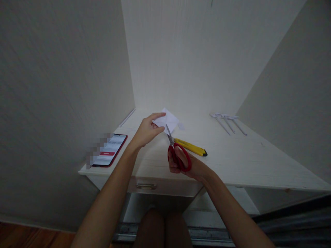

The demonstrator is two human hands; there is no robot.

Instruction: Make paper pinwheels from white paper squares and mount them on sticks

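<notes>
Pinching a small piece of white paper [168, 120] between thumb and fingertips, the left hand [147, 132] holds it up just above the white desk [245, 158], a little left of the desk's middle and toward its far side. The right hand [184, 164] sits nearer, close to the front edge, with its fingers threaded through the red loops of a pair of scissors [175, 151] and clenched around them. The scissor blades point away and slightly left, reaching up to the near lower edge of the paper; whether the blades are parted or closed on the sheet cannot be told at this size. A small scrap of paper [181, 126] lies on the desk just right of the held piece. Directly behind the scissors, a yellow utility knife [190, 147] with a black tip lies flat on the desk, running from near the blades out to the right. At the near left corner of the desk rests a phone [110, 150] in a red case, screen lit. Far to the right, near the wall, lie a few thin white paper strips [227, 121] side by side. A metal drawer handle [146, 186] shows on the desk front below the left forearm, and the person's knees are visible beneath.
</notes>
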